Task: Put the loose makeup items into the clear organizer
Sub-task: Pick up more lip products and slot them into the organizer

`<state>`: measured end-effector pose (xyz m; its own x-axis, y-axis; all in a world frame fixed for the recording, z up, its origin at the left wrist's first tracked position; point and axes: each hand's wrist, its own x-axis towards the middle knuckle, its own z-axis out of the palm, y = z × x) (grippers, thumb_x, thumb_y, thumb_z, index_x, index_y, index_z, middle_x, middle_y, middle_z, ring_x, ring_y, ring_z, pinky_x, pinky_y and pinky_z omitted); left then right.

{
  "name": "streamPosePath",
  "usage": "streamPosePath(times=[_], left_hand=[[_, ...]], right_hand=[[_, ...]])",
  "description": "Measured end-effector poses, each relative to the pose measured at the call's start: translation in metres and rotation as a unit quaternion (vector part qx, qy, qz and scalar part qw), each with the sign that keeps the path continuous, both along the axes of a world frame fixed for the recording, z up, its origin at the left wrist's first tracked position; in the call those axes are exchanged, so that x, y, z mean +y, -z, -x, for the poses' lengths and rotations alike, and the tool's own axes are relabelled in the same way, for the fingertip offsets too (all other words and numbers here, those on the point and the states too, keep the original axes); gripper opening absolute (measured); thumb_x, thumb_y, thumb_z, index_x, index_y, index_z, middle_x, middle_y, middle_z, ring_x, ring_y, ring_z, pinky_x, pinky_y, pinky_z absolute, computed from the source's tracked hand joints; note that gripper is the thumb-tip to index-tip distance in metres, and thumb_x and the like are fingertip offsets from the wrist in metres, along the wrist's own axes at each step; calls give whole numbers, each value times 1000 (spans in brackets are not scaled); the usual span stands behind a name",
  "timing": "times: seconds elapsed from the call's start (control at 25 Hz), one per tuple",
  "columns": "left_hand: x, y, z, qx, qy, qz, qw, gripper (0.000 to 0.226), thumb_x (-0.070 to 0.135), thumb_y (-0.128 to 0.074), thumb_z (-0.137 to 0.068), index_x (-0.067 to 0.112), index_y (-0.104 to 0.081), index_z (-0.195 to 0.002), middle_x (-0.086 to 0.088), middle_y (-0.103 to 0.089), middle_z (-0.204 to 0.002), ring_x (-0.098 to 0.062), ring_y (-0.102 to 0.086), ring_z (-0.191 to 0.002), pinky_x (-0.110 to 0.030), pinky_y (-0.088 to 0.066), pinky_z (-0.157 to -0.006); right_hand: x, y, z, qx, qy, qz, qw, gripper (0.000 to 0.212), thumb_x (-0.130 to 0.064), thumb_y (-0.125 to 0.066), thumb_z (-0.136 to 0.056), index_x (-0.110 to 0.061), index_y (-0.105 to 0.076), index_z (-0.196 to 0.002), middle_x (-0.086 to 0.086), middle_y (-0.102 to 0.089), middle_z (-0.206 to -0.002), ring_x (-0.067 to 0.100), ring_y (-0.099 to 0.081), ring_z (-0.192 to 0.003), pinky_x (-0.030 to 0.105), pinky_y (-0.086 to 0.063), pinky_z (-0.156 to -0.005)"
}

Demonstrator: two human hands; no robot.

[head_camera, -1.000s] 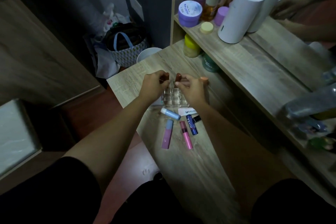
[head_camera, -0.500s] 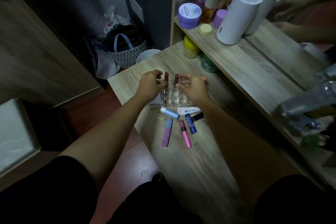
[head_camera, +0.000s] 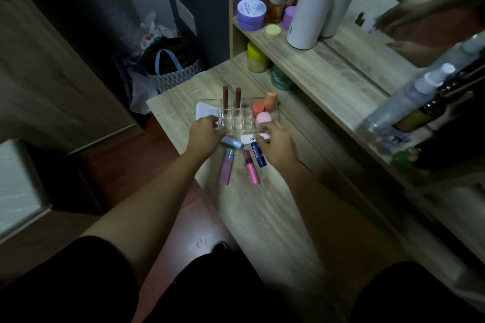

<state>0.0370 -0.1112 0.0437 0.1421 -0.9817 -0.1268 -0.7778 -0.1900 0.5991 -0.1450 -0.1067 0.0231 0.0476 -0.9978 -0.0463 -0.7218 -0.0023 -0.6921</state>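
**Tubes waiting beside the organizer**

On the worktop (head_camera: 262, 217) the clear organizer (head_camera: 236, 118) holds two brown tubes (head_camera: 225, 96) upright and three sponges (head_camera: 262, 118). Just in front lie five loose tubes (head_camera: 227, 166). Left hand (head_camera: 207, 134) and right hand (head_camera: 275, 145) hover there, each grip loosely curled and empty. A careless reach could roll tubes off the edge
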Motion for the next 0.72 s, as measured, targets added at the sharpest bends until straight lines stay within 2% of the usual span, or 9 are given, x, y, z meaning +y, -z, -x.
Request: streamPosePath(times=[0.08,0.12,0.24,0.32,0.4,0.56,0.64,0.72], left_hand=[[24,12,7,-13,12,-24,1000,25,14,-63,-82,-6,-66,-98,-27,-70,-97,-37,-65,-92,-39,-49,-79],[34,17,10,-19,18,-35,999,24,16,-62,-84,-5,-66,-96,-27,-70,-96,-38,-64,-91,-39,-49,-78],[55,31,18,-41,19,-57,997,29,23,-59,-88,-5,-61,-85,-29,-67,-92,-40,-62,-86,-41,-47,-71],[63,37,22,-47,13,-56,997,31,25,-60,-87,-6,-60,-81,-30,-66,-90,-40,-60,-83,-41,-46,-69],[65,40,26,-50,31,-66,996,28,23,-64,-84,-5,-61,-86,-28,-64,-95,-39,-59,-88,-40,-45,-72],[65,42,27,-41,43,-84,995,27,21,-67,-81,-3,-65,-95,-24,-65,-101,-36,-60,-92,-38,-47,-77],[64,42,21,19,20,-119,992,28,24,-70,-79,2,-67,-96,-18,-68,-96,-30,-63,-87,-35,-48,-75],[62,40,13,159,-36,-171,972,22,20,-71,-78,6,-69,-95,-12,-66,-89,-24,-61,-79,-32,-48,-72]], right_hand=[[20,14,11,35,15,-1,999,26,-8,-58,-88,-5,-62,-114,16,-60,-117,30,-59,-105,40,-47,-95],[28,19,16,59,32,3,998,28,-9,-56,-88,-4,-61,-116,17,-59,-117,31,-57,-107,42,-45,-97],[42,32,34,153,89,-4,984,35,-14,-53,-90,-7,-54,-124,14,-55,-124,28,-50,-115,37,-39,-101],[49,39,46,198,89,-42,975,34,-16,-51,-91,-7,-52,-125,14,-55,-125,27,-51,-115,35,-39,-101],[52,42,52,201,83,-58,974,29,-12,-51,-92,-6,-56,-120,15,-57,-121,29,-54,-111,36,-42,-98],[55,39,57,143,74,-54,985,24,-7,-54,-84,-7,-64,-107,17,-61,-106,34,-59,-98,40,-50,-88],[59,38,60,123,77,-58,988,22,-9,-56,-82,-10,-65,-102,13,-62,-98,31,-61,-91,39,-53,-83],[61,37,60,75,83,-64,992,18,-12,-62,-82,-15,-65,-100,1,-59,-90,22,-61,-86,36,-54,-80]])
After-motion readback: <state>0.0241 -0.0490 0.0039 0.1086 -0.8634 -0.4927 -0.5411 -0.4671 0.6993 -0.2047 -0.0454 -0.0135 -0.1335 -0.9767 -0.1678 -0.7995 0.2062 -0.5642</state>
